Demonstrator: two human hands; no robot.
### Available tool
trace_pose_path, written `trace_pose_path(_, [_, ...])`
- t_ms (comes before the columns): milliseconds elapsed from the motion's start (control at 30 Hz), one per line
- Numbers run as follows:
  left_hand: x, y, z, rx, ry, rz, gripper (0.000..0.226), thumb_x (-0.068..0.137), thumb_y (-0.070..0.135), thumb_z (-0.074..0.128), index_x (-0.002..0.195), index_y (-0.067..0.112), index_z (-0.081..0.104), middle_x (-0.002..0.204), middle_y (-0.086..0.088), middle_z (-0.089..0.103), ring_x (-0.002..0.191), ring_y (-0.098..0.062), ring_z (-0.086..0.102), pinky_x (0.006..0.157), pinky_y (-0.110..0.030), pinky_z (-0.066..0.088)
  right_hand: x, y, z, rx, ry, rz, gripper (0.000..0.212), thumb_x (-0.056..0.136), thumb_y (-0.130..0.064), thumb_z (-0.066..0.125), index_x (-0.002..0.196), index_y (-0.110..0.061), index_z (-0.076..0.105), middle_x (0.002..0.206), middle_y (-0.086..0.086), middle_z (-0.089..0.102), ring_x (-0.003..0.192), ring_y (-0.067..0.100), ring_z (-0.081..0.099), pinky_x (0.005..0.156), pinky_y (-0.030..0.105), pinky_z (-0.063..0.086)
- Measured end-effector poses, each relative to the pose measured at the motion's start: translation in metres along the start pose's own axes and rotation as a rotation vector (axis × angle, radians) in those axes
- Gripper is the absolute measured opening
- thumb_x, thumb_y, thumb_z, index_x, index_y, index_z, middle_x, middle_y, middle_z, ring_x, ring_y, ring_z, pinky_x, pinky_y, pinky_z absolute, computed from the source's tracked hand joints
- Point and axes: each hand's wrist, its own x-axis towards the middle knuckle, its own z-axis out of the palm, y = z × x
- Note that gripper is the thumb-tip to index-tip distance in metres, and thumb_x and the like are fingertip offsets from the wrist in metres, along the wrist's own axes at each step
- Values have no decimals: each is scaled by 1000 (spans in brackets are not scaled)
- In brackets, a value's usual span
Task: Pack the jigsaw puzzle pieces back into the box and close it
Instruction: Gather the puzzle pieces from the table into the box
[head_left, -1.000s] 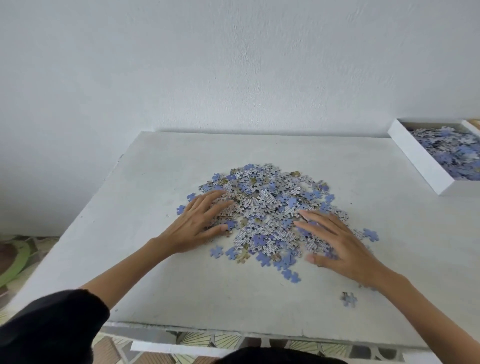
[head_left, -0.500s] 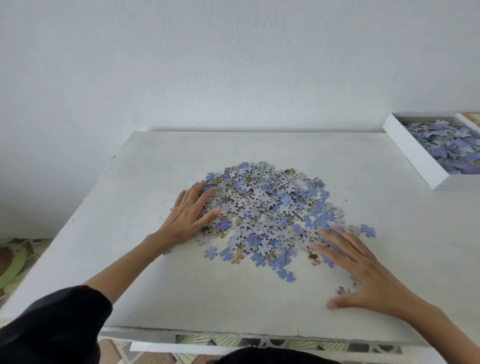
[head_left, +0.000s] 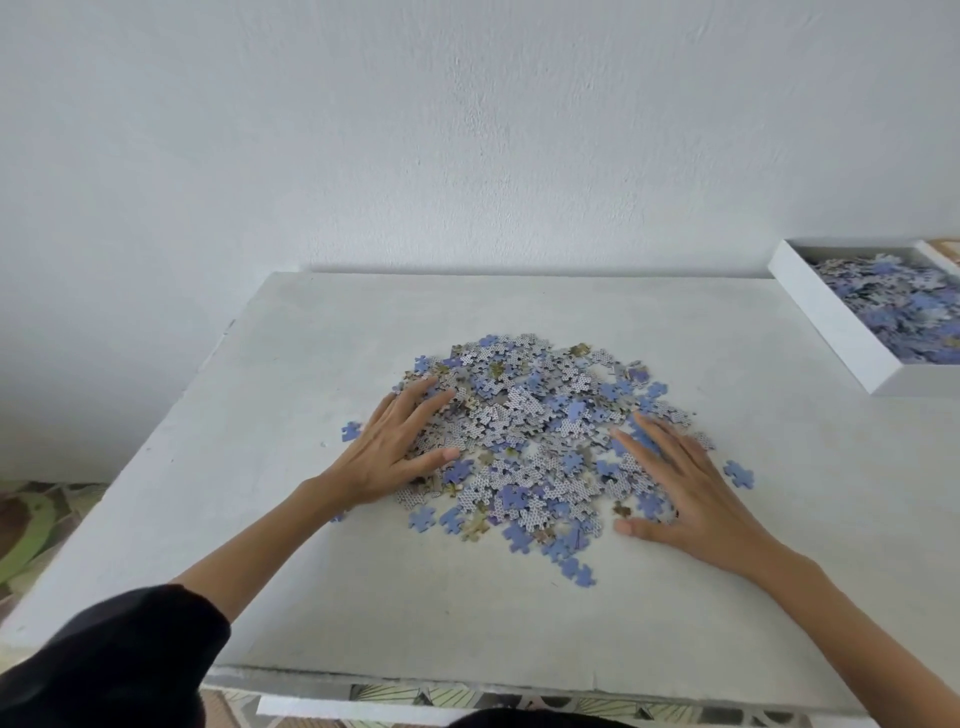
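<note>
A heap of blue and grey jigsaw pieces (head_left: 535, 431) lies in the middle of the white table (head_left: 519, 613). My left hand (head_left: 397, 449) rests flat on the heap's left edge, fingers spread. My right hand (head_left: 685, 491) lies flat on the heap's right edge, fingers apart, holding nothing. A few loose pieces sit outside the heap: one at the left (head_left: 351, 431), one at the right (head_left: 738, 474), one at the front (head_left: 577, 571). The open white box (head_left: 831, 322) at the far right holds many pieces; it is cut off by the frame edge.
A white wall stands right behind the table. The table's left edge drops to a patterned floor (head_left: 26, 535). Bare tabletop lies between the heap and the box. My dark sleeve (head_left: 109, 660) fills the lower left corner.
My right hand slid from the table's front right back up against the heap's right side, pushing pieces inward. My left hand stayed on the left edge.
</note>
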Motion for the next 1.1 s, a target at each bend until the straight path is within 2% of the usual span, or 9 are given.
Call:
trace_pose_path(100, [5,-1,-3,-36,35,-37,86,75,82,16,144,31,21,151,2,18,127,2,17,111,-38,12,17,-2,-4,67,32,20,96,58,-94,16,140,-50,-7,153,-10,-15,140,7,-13,113,42,-7])
trace_pose_path(200, [13,-5,-4,-9,32,-71,91,72,85,18,145,31,20,151,-1,18,135,-14,24,112,-42,16,45,-7,-12,116,48,25,99,53,-96,20,138,-51,-5,154,-7,-14,141,12,-10,111,43,-4])
trace_pose_path(400, [38,-6,-2,-14,-1,-157,99,65,90,18,145,30,16,152,-5,10,138,-25,17,113,-49,15,111,0,-27,315,58,94,104,51,-96,17,141,-44,8,155,-3,-3,142,17,-3,112,48,4])
trace_pose_path(533, [50,-8,1,-43,0,-239,104,62,92,10,145,29,15,154,-9,9,140,-25,13,114,-52,9,147,5,-26,310,-9,138,111,50,-98,11,144,-38,14,155,-2,6,142,19,3,114,48,5])
trace_pose_path(667, [57,-7,2,-53,-31,-230,105,62,92,3,146,30,14,154,-6,16,142,-22,13,114,-50,3,160,-4,-24,300,-65,88,106,56,-93,12,144,-34,20,153,0,17,141,21,10,112,46,7])
trace_pose_path(767, [58,-2,-1,-91,-60,-160,105,64,90,3,147,29,16,151,-1,23,138,-17,21,113,-43,7,159,-14,-21,333,-59,14,96,64,-87,18,142,-32,28,149,1,27,138,20,22,109,41,18])
trace_pose_path(867, [54,3,-3,-104,-87,-87,99,66,89,9,146,32,18,149,1,27,133,-14,27,112,-42,14,155,-18,-16,281,-82,-46,101,57,-93,14,136,-35,37,151,1,22,137,20,22,110,45,19])
trace_pose_path(967, [48,5,-2,-80,-109,-34,97,64,91,17,145,37,15,148,3,26,131,-12,27,113,-44,17,144,-19,-15,215,-123,-80,103,50,-96,23,138,-43,28,154,-2,5,140,21,13,110,50,19])
trace_pose_path(1100, [42,5,3,17,-127,24,109,53,96,24,143,44,-5,149,1,19,134,-16,21,114,-46,13,131,-27,-14,48,-240,-119,113,42,-92,37,139,-52,-6,151,-5,-20,141,21,-9,111,49,9])
